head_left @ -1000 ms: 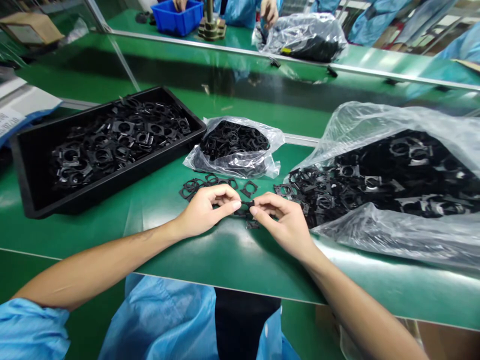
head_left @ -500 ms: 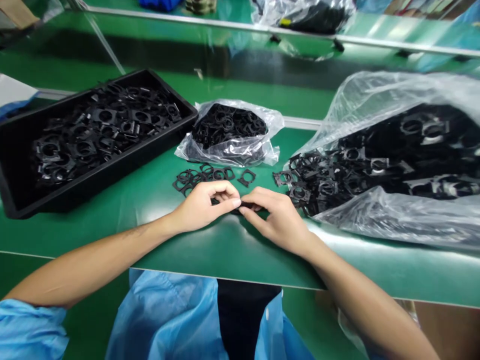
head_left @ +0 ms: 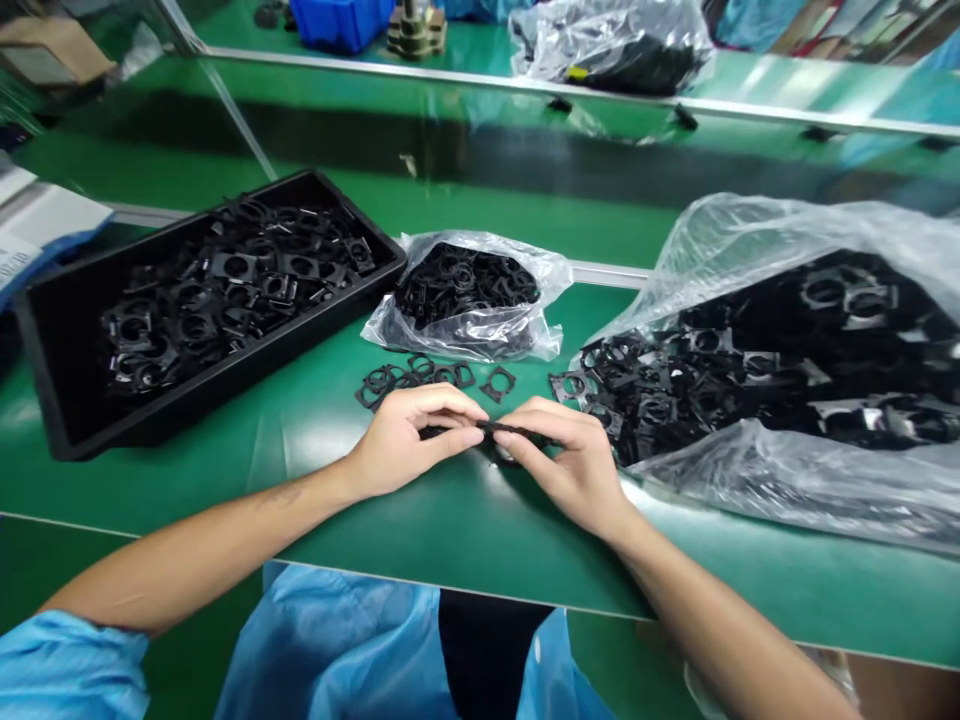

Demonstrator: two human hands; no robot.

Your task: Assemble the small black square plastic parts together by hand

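My left hand and my right hand meet low over the green table, both closed in a pinch. Between their fingertips is a thin black plastic part, seen nearly edge-on; the fingers cover much of it. Just beyond my hands lie several flat black rings in a loose cluster. One black square frame with a round hole rests apart from them. To the right, similar black frames spill out of a large clear plastic bag.
A black tray full of black frames stands at the left. Behind the rings sits a smaller clear bag of black rings. A metal rail crosses the back, with a blue bin beyond. The table's front edge runs near my body.
The whole view has shifted, so everything sits lower in the picture. My right hand has turned slightly, and more of the black part shows between my fingers.
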